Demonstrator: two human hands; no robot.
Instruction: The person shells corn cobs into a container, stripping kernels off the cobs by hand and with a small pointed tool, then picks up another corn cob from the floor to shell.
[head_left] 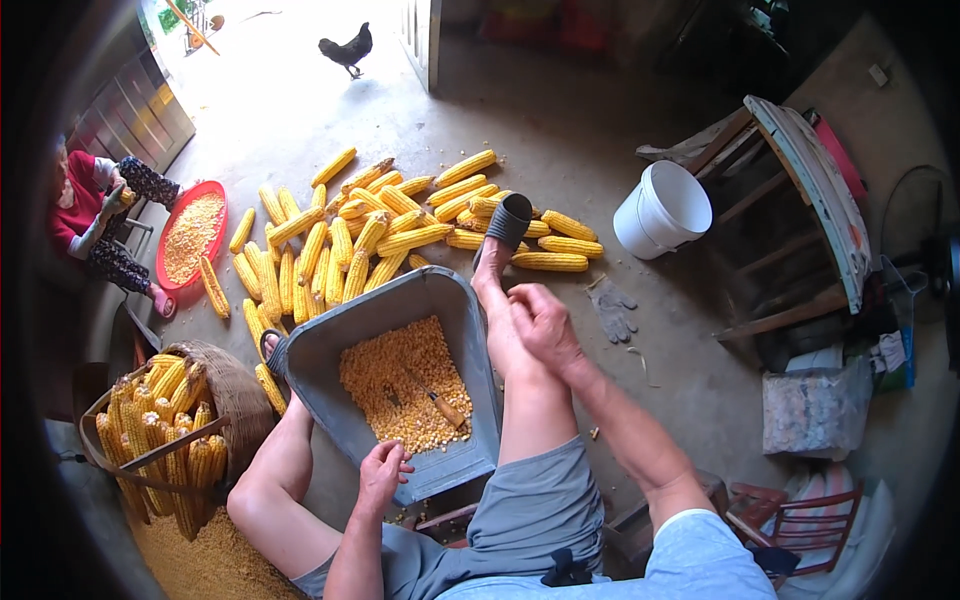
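Between my legs leans a grey plastic tub [318, 362] with loose corn kernels [400, 372] spread over its bottom. A pointed tool with a wooden handle [447, 409] lies on the kernels. My left hand [382, 478] is over the tub's near edge, its fingers curled in, and no object shows in them. Against my right shin, below the knee-bent leg's sandal [509, 220], my right hand [545, 325] is closed with its fingertips bunched at the skin. Whatever those fingers may hold is hidden.
Many corn cobs [345, 240] are heaped beyond the tub. A wicker basket [245, 400] of cobs stands left, near a person with a red basin [222, 235]. At right are a white bucket [640, 220], a grey glove [611, 308] and a wooden frame [800, 190]. A black hen [347, 50] stands by the doorway.
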